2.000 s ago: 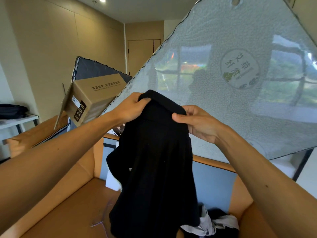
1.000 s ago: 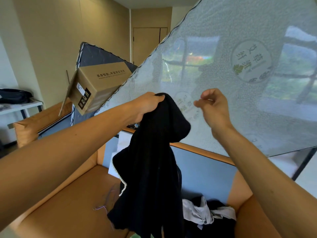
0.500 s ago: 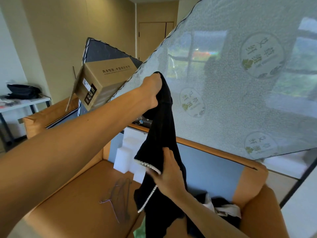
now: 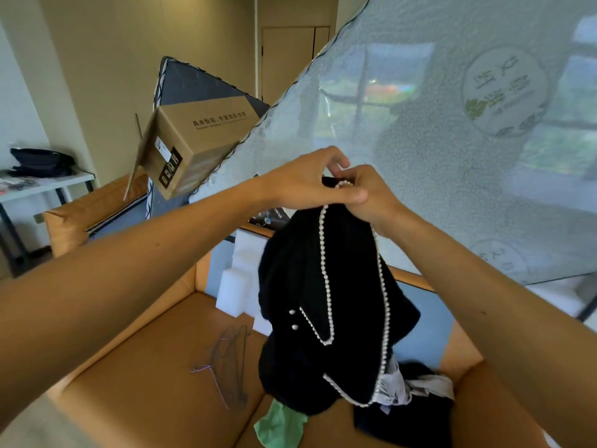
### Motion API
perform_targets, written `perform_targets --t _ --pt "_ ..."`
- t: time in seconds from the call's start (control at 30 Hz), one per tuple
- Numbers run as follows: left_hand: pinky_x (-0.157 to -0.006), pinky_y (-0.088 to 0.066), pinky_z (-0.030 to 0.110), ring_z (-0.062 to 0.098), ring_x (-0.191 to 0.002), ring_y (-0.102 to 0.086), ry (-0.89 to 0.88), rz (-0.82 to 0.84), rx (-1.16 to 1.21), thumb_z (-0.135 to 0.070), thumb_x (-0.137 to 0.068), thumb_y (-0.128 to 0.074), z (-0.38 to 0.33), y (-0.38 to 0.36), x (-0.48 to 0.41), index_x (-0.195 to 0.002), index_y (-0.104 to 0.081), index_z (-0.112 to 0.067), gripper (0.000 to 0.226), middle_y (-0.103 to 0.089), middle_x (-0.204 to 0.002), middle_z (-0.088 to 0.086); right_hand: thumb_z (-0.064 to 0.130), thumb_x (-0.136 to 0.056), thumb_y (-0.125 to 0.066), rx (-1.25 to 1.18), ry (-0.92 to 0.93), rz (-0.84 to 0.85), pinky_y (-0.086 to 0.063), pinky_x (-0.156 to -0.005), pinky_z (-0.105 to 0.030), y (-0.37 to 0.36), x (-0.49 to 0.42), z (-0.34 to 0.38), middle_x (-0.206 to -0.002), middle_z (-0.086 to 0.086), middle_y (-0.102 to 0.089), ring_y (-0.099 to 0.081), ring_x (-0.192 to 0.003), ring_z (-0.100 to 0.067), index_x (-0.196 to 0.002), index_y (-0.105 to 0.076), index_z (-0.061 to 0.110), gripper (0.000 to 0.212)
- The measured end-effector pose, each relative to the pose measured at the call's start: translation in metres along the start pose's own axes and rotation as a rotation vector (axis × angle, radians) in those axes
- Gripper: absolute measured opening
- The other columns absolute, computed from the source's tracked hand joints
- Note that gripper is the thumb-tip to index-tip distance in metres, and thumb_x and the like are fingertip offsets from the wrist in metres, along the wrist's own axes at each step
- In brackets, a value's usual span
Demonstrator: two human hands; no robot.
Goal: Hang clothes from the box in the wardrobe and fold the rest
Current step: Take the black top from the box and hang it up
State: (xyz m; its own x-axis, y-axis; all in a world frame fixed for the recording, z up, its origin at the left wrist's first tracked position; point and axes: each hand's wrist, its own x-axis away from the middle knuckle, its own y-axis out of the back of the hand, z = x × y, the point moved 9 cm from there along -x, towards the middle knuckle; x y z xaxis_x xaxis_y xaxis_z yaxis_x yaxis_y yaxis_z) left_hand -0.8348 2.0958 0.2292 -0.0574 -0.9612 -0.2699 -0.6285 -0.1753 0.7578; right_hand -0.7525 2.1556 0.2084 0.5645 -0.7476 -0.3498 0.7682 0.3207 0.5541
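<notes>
Head camera, and a plastic-wrapped mattress [image 4: 452,176] fills the back, leaning behind an orange sofa [image 4: 135,376]. Both forearms stretch up and forward, converging in mid-frame. From them a black garment [image 4: 323,286] with pearl trim hangs in the air over the sofa seat, held at its top edge. Beneath it lies a heap of clothes [image 4: 416,412]. Left hand [image 4: 307,185] and right hand [image 4: 371,198] touch, fingers curled, pinching the beaded edge. Wire hangers [image 4: 232,367] lie on the seat.
</notes>
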Motion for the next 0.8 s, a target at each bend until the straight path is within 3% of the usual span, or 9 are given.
perform_targets --t 0.07,0.17,0.27,0.37,0.5,0.6,0.7,0.8 --pt "-0.089 -0.051 0.029 0.01 -0.097 -0.064 -0.007 -0.029 0.011 -0.057 -0.076 -0.077 0.007 0.005 -0.004 -0.128 -0.049 -0.027 0.066 -0.058 -0.121 -0.008 0.012 -0.088 -0.065 0.001 -0.029 0.067 -0.051 -0.065 -0.036 0.005 -0.005 -0.001 -0.082 -0.025 -0.072 -0.066 -0.069 -0.025 -0.086 -0.073 -0.003 0.017" --pt "-0.077 -0.052 0.031 0.018 -0.093 -0.066 -0.005 0.033 -0.051 -0.039 -0.075 -0.082 0.01 0.0 -0.007 -0.131 -0.043 -0.024 0.069 -0.057 -0.118 0.0 0.011 -0.086 -0.069 -0.012 -0.088 0.004 -0.052 -0.065 -0.033 0.019 -0.008 -0.013 -0.079 -0.015 -0.07 -0.066 -0.067 -0.019 -0.091 -0.073 0.002 0.011" --pt "-0.069 -0.052 0.033 0.018 -0.087 -0.064 0.028 0.004 -0.124 -0.03 -0.073 -0.079 0.011 -0.019 -0.01 -0.125 -0.043 -0.016 0.064 -0.059 -0.109 0.004 0.011 -0.086 -0.066 -0.019 -0.072 -0.098 -0.047 -0.055 -0.025 0.031 -0.008 -0.015 -0.075 -0.008 -0.066 -0.062 -0.063 -0.016 -0.087 -0.067 0.008 0.003" --pt "-0.077 -0.052 0.042 0.026 -0.093 -0.061 0.083 -0.096 -0.132 -0.035 -0.066 -0.064 0.02 -0.036 -0.009 -0.113 -0.046 -0.01 0.056 -0.06 -0.1 0.006 0.004 -0.083 -0.057 0.028 0.006 -0.207 -0.037 -0.045 -0.021 0.046 -0.006 -0.007 -0.063 -0.004 -0.055 -0.051 -0.054 -0.014 -0.075 -0.056 0.015 0.013" --pt "-0.068 -0.04 0.035 0.033 -0.09 -0.059 0.092 -0.268 -0.061 -0.005 -0.084 -0.049 0.02 -0.018 -0.014 -0.094 -0.055 -0.004 0.011 -0.06 -0.092 0.012 -0.001 -0.074 -0.057 0.275 0.127 -0.352 -0.034 -0.048 -0.022 0.066 0.007 -0.004 -0.06 -0.001 -0.048 -0.044 -0.054 -0.013 -0.065 -0.047 0.015 0.02" --pt "-0.073 -0.046 0.045 0.035 -0.092 -0.062 0.09 -0.367 0.017 0.005 -0.088 -0.039 0.004 0.004 -0.018 -0.096 -0.064 0.006 0.026 -0.065 -0.097 0.022 0.011 -0.081 -0.064 0.436 0.114 -0.456 -0.033 -0.058 -0.033 0.062 0.022 -0.026 -0.081 0.001 -0.052 -0.049 -0.072 -0.02 -0.076 -0.048 0.017 0.018" --pt "-0.082 -0.051 0.045 0.033 -0.098 -0.062 0.089 -0.444 0.029 0.001 -0.089 -0.034 -0.008 0.02 -0.021 -0.106 -0.064 0.002 0.035 -0.066 -0.108 0.019 0.02 -0.084 -0.064 0.363 0.019 -0.412 -0.042 -0.065 -0.036 0.028 0.035 -0.075 -0.091 0.001 -0.06 -0.056 -0.08 -0.021 -0.089 -0.053 0.018 0.012" --pt "-0.071 -0.047 0.037 0.029 -0.093 -0.059 0.086 -0.454 -0.009 -0.003 -0.092 -0.032 -0.009 0.034 -0.024 -0.111 -0.061 0.001 0.035 -0.063 -0.107 0.014 0.015 -0.084 -0.064 0.177 -0.246 -0.238 -0.055 -0.073 -0.042 -0.013 0.045 -0.144 -0.092 -0.007 -0.07 -0.067 -0.086 -0.027 -0.095 -0.063 0.013 0.011"
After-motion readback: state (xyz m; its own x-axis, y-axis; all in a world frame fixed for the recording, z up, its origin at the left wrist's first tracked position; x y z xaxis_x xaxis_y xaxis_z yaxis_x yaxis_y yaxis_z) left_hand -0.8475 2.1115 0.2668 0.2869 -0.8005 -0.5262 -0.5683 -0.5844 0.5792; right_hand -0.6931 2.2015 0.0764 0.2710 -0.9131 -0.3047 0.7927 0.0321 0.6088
